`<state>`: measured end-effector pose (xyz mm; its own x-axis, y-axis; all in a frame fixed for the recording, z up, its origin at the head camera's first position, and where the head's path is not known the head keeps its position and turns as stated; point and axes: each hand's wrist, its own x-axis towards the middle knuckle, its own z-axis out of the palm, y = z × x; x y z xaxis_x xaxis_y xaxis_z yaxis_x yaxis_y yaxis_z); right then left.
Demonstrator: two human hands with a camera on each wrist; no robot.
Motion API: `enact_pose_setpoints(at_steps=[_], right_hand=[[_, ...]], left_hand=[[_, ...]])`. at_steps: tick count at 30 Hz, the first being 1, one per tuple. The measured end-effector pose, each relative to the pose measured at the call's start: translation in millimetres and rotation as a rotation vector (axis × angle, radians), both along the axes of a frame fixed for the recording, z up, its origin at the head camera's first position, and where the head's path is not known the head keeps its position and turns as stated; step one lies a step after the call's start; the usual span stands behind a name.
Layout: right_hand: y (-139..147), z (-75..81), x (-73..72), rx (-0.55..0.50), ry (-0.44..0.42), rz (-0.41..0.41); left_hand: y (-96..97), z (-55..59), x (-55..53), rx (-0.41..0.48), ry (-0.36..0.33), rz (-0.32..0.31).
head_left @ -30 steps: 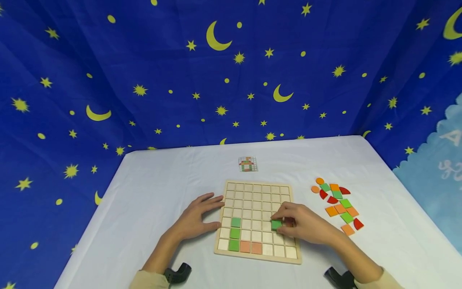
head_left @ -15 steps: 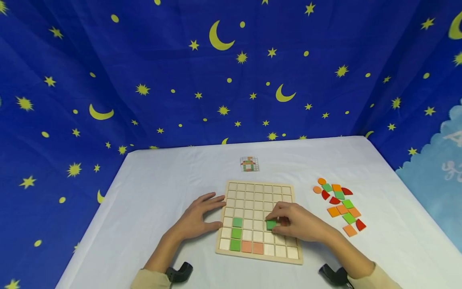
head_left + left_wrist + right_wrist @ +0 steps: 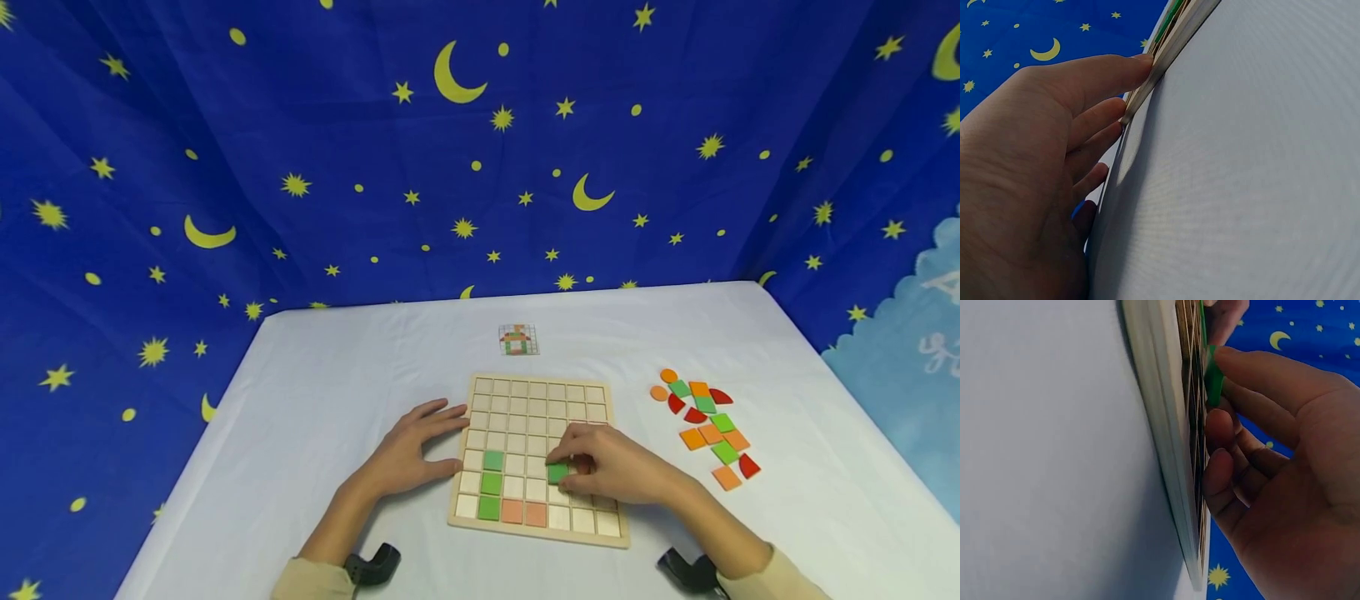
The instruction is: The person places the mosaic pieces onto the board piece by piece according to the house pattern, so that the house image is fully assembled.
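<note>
A square wooden board point(image 3: 516, 406) with a grid of shallow cells lies on the table. Along its left edge my left hand point(image 3: 408, 450) rests with spread fingers, thumb and fingertips touching the rim. Over the board's right half, my right hand point(image 3: 626, 468) pinches a green square tile point(image 3: 557, 473) between thumb and fingers. In the right wrist view this green tile point(image 3: 1213, 378) stands tilted close to the board surface. Green tiles point(image 3: 491, 482) fill a short column at the lower left. Two salmon tiles point(image 3: 523, 512) sit beside the lowest one. My right hand hides some right-side cells.
Right of the board lie loose tiles: orange squares point(image 3: 690, 439), green squares point(image 3: 724, 452), red quarter-circles point(image 3: 748, 466) and orange discs point(image 3: 668, 377). A small pattern card point(image 3: 519, 340) lies behind the board on the white-covered table point(image 3: 360, 358). A blue starry curtain point(image 3: 375, 150) encloses the table.
My right hand has moved left across the board with the green tile, then slightly nearer to me. My left hand stays at the board's edge.
</note>
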<state>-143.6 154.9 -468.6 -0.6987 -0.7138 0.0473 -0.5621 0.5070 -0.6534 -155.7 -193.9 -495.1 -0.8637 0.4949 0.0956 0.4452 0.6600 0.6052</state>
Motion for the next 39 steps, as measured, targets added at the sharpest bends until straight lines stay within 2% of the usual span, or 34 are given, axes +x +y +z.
enact_pose_setpoints(at_steps=[5, 14, 24, 39], right_hand=[[-2.4, 1.4, 4.0, -0.012, -0.012, 0.041], [-2.9, 4.1, 9.1, -0.012, -0.051, 0.064], [-3.8, 3.1, 16.9, -0.004, -0.056, 0.094], [-5.6, 3.3, 22.6, 0.012, -0.11, 0.093]], left_hand=[[0.5, 1.3, 0.4, -0.001, 0.0, -0.001], [-0.3, 0.9, 0.3, 0.001, 0.001, -0.002], [0.2, 2.3, -0.4, 0.001, 0.004, -0.009], [0.3, 2.1, 0.1, 0.005, -0.009, -0.006]])
